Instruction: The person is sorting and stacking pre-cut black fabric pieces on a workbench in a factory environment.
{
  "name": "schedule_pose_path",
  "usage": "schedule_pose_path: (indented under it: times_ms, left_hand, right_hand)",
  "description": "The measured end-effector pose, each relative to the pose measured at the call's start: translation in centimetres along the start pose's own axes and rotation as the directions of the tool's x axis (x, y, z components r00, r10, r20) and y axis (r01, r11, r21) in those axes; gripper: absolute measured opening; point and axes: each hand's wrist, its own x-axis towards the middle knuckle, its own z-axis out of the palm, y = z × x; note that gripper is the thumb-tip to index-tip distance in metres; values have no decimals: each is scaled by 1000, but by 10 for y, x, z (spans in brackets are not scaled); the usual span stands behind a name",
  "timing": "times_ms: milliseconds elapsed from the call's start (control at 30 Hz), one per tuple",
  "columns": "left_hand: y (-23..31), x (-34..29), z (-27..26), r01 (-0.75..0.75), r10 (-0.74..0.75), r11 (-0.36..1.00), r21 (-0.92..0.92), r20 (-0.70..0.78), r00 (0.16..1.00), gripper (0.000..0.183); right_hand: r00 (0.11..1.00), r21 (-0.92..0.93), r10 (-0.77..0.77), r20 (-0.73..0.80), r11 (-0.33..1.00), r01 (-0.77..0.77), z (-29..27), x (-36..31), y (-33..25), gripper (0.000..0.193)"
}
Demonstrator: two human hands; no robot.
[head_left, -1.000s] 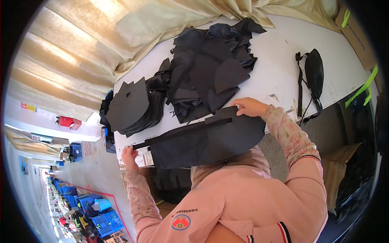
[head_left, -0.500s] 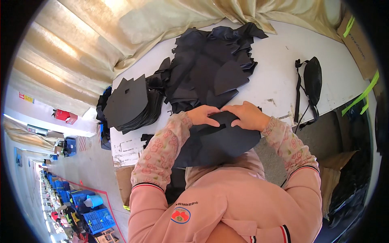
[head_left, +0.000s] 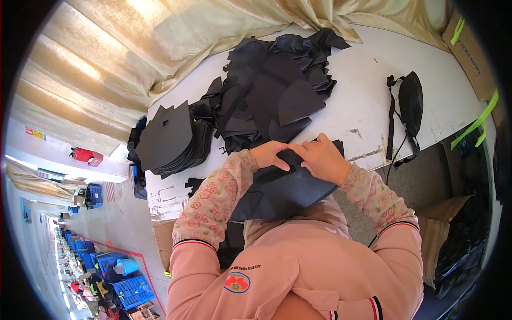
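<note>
Fabric, black and cut to a curved panel (head_left: pixel 288 186), lies at the near edge of the white surface (head_left: pixel 368 101), partly hanging off toward our chest. Our left hand (head_left: pixel 271 154) and right hand (head_left: pixel 320 160) meet on its far edge, fingers pressed together and pinching a small fold of the cloth between them. We judge it light and limp with a little body, not slippery and not fragile; it should hold best at an edge or corner, since a grip in the middle would let it sag.

Just beyond the hands sits a loose heap of black pieces (head_left: pixel 277 90), touching or nearly touching the panel, so a lifted edge could drag a neighbour along. To the far left a neater stack of cut shapes (head_left: pixel 168 138) rests on the surface corner. Well to the right lies a black pouch with a strap (head_left: pixel 409 101), apart from everything. Beige curtain (head_left: pixel 176 37) drapes along the far side
</note>
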Motion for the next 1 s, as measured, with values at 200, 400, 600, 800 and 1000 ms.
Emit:
schedule_pose_path:
  times_ms: [200,400,600,800,1000]
  left_hand:
    - [2,-1,0,-27,31,992,-120,27,999,57]
    - [-11,2,-1,-69,76,966,-251,20,997,57]
    - [-21,8,0,-74,88,954,-290,34,996,56]
    - [-25,12,3,-88,83,958,-273,-29,996,51]
    - [3,-6,47,-44,534,656,753,-423,732,49]
  right_hand:
    - [998,-66,-6,-67,998,2,2,-1,-6,53]
    - [999,-86,16,-30,996,-18,3,-2,-9,50]
    - [995,-109,17,-94,994,-28,10,-4,-11,57]
    - [996,-151,45,-71,987,-55,15,-3,-14,55]
    - [977,-50,195,85,980,-191,31,-5,19,53]
